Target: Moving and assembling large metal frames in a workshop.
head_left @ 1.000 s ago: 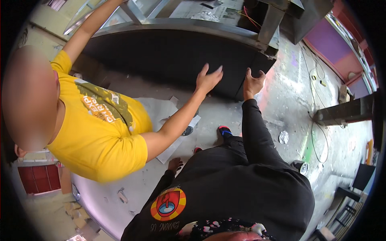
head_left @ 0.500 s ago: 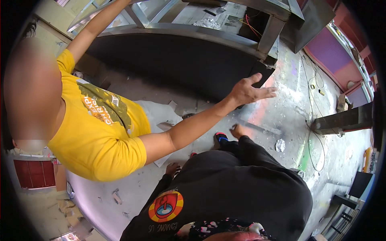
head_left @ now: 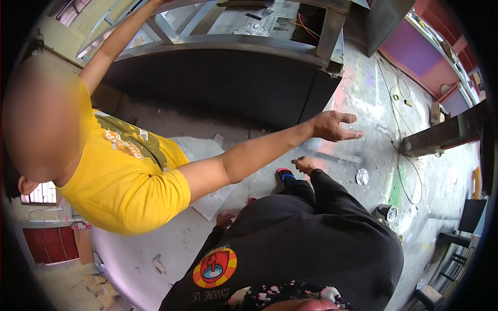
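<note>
Head view: right hand [head_left: 303,165] empty beside black panel [head_left: 218,85]

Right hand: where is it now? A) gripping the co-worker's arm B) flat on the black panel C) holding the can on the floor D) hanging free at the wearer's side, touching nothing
D: the right hand hangs open below the co-worker's arm, apart from the black panel and far from the can.
</note>
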Demonstrator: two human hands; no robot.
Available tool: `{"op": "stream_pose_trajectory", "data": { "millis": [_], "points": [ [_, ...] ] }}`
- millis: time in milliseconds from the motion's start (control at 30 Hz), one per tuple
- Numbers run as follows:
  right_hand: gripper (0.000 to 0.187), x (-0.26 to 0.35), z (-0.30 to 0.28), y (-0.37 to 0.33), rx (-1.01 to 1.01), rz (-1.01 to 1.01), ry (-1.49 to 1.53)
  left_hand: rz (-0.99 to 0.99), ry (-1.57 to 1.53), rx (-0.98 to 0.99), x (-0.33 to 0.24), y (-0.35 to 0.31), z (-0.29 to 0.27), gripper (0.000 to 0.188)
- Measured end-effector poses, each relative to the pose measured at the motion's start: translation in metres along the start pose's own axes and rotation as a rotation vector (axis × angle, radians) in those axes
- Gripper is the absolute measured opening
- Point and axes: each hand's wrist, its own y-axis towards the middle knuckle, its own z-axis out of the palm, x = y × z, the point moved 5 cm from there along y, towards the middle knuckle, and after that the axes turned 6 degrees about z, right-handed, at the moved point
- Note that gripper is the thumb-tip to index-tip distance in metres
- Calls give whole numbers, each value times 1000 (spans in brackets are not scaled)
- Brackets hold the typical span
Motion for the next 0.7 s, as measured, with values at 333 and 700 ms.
{"op": "stream_pose_trajectory", "data": {
  "millis": [333, 700],
  "points": [
    [32, -10, 59, -52, -167, -173, -198, 51, 207, -11, 148, -44, -44, 33],
    [42, -30, 79, -129, -422, 228, 136, -40, 153, 115, 189, -88, -90, 15]
  ]
}}
